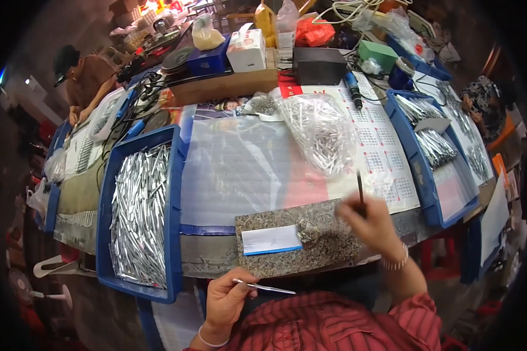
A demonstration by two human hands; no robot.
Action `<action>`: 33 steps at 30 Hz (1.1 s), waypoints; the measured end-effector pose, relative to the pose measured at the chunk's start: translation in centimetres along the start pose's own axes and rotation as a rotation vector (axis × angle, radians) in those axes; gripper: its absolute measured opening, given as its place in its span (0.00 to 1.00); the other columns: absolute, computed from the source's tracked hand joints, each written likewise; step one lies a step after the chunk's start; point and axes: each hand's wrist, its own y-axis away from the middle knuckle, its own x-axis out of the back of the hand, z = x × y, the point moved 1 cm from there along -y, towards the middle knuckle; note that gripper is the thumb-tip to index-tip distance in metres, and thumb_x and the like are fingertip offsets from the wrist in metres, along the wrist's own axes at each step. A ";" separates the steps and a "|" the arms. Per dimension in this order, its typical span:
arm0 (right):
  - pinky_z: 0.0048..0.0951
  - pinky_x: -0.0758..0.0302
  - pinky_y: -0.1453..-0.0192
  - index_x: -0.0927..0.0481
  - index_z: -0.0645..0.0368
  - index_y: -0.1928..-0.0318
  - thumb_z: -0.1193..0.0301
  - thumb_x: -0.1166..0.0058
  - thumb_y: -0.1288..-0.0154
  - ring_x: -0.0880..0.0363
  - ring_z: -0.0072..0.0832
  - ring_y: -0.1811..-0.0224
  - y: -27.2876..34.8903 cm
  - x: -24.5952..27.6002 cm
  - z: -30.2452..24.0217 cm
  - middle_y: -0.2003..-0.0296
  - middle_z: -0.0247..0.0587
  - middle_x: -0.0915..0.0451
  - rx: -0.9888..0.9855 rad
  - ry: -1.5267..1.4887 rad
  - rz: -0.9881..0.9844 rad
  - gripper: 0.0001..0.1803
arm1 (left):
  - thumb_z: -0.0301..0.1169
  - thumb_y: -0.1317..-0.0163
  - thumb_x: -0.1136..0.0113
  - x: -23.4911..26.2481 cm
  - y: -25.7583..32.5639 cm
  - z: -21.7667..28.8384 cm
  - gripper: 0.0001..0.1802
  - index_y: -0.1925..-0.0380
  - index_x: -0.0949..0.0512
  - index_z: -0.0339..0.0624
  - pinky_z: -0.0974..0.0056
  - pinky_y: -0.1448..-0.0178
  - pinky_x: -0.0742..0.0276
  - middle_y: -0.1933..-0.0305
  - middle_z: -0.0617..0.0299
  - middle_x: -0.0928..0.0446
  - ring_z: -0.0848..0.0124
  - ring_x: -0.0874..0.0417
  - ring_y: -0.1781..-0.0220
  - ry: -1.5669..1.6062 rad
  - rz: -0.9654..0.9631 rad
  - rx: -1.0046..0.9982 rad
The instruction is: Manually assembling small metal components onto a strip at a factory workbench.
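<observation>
— Left hand (225, 301), at six o'clock, pinches a thin metal rod (264, 287).
— Right hand (372, 221), four o'clock, grips a dark stick (360, 187) upright beside the stone slab (310, 257) on the worktop (216, 254).

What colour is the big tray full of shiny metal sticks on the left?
The tray is blue, filled with silvery metal pieces. The head view shows it clearly.

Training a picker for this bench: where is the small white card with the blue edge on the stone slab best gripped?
Take the white card by its left short edge, coming from the person's left. It lies flat on the granite slab, so a fingertip must slide under. Its right end sits by the small pile of metal bits, and the right hand crowds that side.
</observation>
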 end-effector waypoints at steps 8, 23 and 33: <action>0.40 0.23 0.60 0.20 0.66 0.64 0.73 0.43 0.41 0.17 0.48 0.64 -13.1 0.8 4.8 0.68 0.54 0.17 0.266 0.388 0.106 0.08 | 0.23 0.35 0.40 1.6 0.9 -0.2 0.08 0.60 0.19 0.30 0.69 0.57 0.24 0.58 0.54 0.23 0.70 0.21 0.62 -0.242 0.041 -0.149; 0.51 0.26 0.62 0.24 0.63 0.73 0.72 0.48 0.49 0.21 0.54 0.68 -14.2 -1.3 6.0 0.73 0.56 0.20 0.170 0.868 0.045 0.06 | 0.21 0.32 0.45 1.5 1.0 0.0 0.08 0.56 0.19 0.32 0.74 0.55 0.24 0.57 0.60 0.22 0.77 0.21 0.61 -0.354 -0.023 -0.024; 0.52 0.26 0.61 0.22 0.66 0.73 0.76 0.50 0.48 0.22 0.57 0.67 -14.0 0.5 5.5 0.73 0.59 0.21 0.262 0.809 0.113 0.06 | 0.22 0.31 0.46 1.0 1.5 -0.4 0.09 0.55 0.19 0.32 0.73 0.54 0.25 0.55 0.59 0.22 0.76 0.21 0.60 -0.320 -0.024 -0.030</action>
